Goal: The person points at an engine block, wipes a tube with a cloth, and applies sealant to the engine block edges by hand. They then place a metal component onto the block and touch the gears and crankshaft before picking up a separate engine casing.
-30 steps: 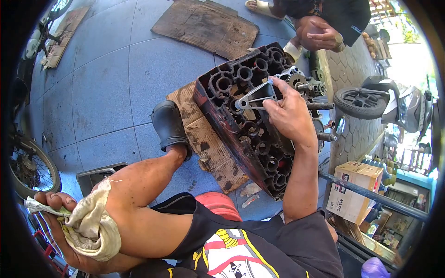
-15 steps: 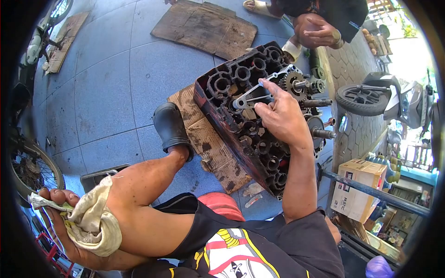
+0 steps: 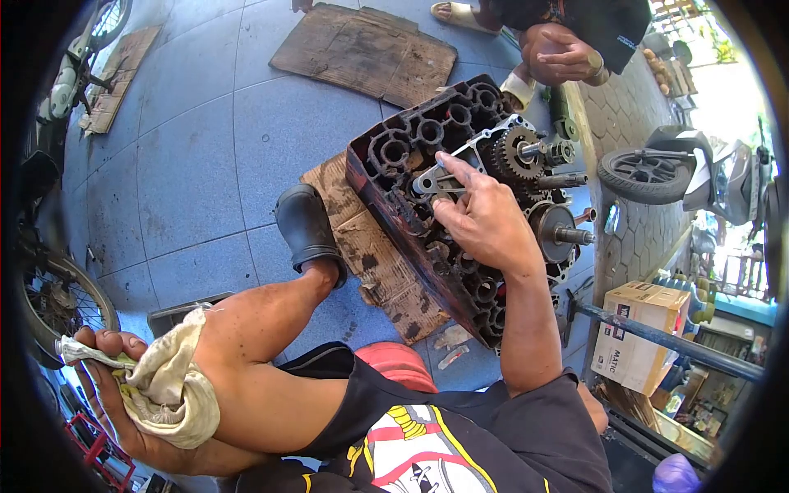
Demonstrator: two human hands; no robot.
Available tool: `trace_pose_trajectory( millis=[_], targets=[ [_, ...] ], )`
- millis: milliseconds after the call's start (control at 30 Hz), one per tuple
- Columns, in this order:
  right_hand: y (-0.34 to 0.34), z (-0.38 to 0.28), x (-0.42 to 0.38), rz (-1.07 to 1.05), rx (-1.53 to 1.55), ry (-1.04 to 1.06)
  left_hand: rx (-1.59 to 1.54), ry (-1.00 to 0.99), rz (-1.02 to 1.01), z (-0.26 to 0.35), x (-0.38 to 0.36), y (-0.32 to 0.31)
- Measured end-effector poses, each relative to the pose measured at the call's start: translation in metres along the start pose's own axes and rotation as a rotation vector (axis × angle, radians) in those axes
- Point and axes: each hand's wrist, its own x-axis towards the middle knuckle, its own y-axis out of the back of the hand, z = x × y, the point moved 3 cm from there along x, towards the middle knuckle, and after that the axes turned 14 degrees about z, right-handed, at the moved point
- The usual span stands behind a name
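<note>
My right hand (image 3: 486, 215) is over a motorcycle engine crankcase half (image 3: 429, 182), index finger stretched out along its silver arm and thumb apart below. The index fingertip has a grey-blue smear on it. Gears (image 3: 516, 153) and a round crankshaft piece (image 3: 555, 230) with shafts sit in the case, which rests on a dirty rack of round cups (image 3: 394, 149). At lower left, my left hand (image 3: 111, 394) is closed around a pale, stained rag (image 3: 177, 394) and a tube (image 3: 78, 349) with a whitish end; the rag hides part of the tube.
Flattened cardboard (image 3: 366, 53) lies on the blue tiles, with another piece (image 3: 370, 271) under the rack. A person's hand (image 3: 571, 62) rests on their knee at the top. A metal bar (image 3: 674, 341) and a carton (image 3: 641, 337) are at right, motorcycle wheels at both sides.
My right hand has moved slightly left and down along the case's arm, uncovering more of the gears and the crankshaft piece. My left hand stays almost in place with the rag.
</note>
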Motion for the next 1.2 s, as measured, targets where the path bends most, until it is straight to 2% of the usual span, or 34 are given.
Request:
trace_pose_trajectory(
  millis=[133, 233, 400, 467, 667, 767, 867, 967, 1067, 1100, 1200],
  targets=[
    [-0.002, -0.005, -0.005, -0.033, 0.001, 0.003, -0.019, -0.029, -0.071, -0.001, 0.001, -0.004],
    [-0.005, -0.008, -0.009, -0.061, 0.003, 0.051, -0.012, -0.014, 0.009, 0.0, 0.0, -0.005],
    [-0.012, -0.007, -0.02, -0.082, 0.025, 0.074, -0.035, -0.03, -0.105, -0.002, 0.002, -0.009],
    [-0.014, -0.008, -0.025, -0.181, -0.039, 0.055, -0.013, -0.038, -0.111, -0.001, 0.003, -0.008],
    [-0.004, -0.001, -0.02, -0.027, 0.046, 0.089, 0.021, -0.058, -0.039, -0.002, -0.002, -0.016],
    [-0.014, 0.011, -0.02, 0.037, 0.006, 0.185, 0.015, -0.058, -0.052, -0.003, -0.002, -0.018],
    [-0.012, 0.004, -0.028, -0.068, -0.085, 0.119, 0.009, -0.066, -0.042, -0.004, -0.004, -0.023],
    [-0.016, 0.008, -0.03, 0.011, -0.081, 0.133, 0.029, -0.101, 0.054, -0.003, -0.005, -0.027],
    [-0.016, 0.005, -0.036, 0.026, -0.118, 0.123, 0.047, -0.128, -0.003, -0.003, -0.004, -0.029],
    [-0.017, 0.004, -0.037, -0.01, -0.159, 0.12, 0.064, -0.134, 0.028, -0.003, -0.004, -0.032],
    [-0.01, 0.007, -0.039, 0.055, -0.168, 0.117, 0.075, -0.121, 0.046, -0.003, -0.004, -0.031]
  ],
)
